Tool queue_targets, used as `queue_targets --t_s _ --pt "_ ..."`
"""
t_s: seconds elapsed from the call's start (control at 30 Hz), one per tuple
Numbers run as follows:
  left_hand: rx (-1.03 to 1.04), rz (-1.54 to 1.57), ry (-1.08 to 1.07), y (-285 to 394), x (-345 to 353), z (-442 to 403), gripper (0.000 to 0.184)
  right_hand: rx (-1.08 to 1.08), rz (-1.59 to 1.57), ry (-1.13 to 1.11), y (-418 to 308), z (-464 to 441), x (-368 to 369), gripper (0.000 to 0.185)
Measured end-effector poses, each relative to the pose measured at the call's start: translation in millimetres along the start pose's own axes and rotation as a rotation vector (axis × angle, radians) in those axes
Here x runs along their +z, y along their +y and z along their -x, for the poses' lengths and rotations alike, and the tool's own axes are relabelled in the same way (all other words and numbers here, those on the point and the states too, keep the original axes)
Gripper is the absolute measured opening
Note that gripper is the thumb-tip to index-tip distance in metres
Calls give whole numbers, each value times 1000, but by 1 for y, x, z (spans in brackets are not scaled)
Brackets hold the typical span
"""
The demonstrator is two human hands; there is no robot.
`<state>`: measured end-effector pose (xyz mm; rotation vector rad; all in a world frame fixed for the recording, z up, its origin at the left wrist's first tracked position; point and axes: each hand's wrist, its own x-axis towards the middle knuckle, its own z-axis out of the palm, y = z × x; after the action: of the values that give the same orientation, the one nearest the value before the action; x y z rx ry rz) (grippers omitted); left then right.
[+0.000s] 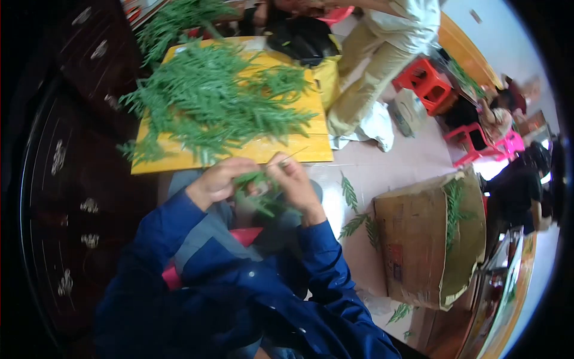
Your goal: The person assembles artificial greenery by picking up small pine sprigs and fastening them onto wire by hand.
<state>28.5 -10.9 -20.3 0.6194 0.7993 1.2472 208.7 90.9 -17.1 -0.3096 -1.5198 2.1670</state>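
Over my lap, my left hand (222, 181) is closed around a small green leafy sprig (263, 197) that hangs between the two hands. Beside it, my right hand (292, 181) pinches a thin stem or wire whose end sticks up past the fingertips; it is too fine to tell which. Just beyond the hands, a large pile of green fern-like sprigs (203, 96) covers much of a yellow wooden table (317, 154).
Dark cabinets (89, 179) stand at the left. At the right is a cardboard box (418, 239) with sprigs in it, and loose sprigs (348, 192) lie on the floor. A person in light trousers (371, 78) stands by the table, near red stools (426, 84). Other people are farther right.
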Motion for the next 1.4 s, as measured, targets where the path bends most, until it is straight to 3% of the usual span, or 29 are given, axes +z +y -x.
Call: queue_targets --t_s 0.1,0.13,0.2,0.3,0.53,0.8,0.97,1.03,1.13,1.27,1.4 --pt "-100 -60 60 7 13 8 25 -98 135 -57 6 -2 1 10" --pt "-78 -42 -87 -1 -11 6 27 -117 144 -78 10 -3 -1 11" --pt "-22 -15 -154 -4 -15 7 24 -222 185 -160 6 -4 1 14" --pt "-104 -45 -168 1 -13 10 25 -79 -16 -226 -2 1 9 17" --pt "-155 -82 -176 5 -6 10 24 -88 -18 -243 2 2 10 18" --pt "-207 -406 -98 22 1 11 6 -205 276 -197 4 1 9 18" --pt "-50 -726 10 26 3 11 11 -238 379 -24 31 -6 9 17" --pt "60 -1012 106 26 5 12 12 -134 424 113 38 -8 14 17" --pt "711 -1809 345 18 30 10 12 28 451 230 35 -8 18 12" --pt "887 -1822 378 10 32 2 13 -21 245 325 53 -14 17 13" --pt "772 -1689 428 13 33 -1 12 -134 245 357 40 -11 17 17"
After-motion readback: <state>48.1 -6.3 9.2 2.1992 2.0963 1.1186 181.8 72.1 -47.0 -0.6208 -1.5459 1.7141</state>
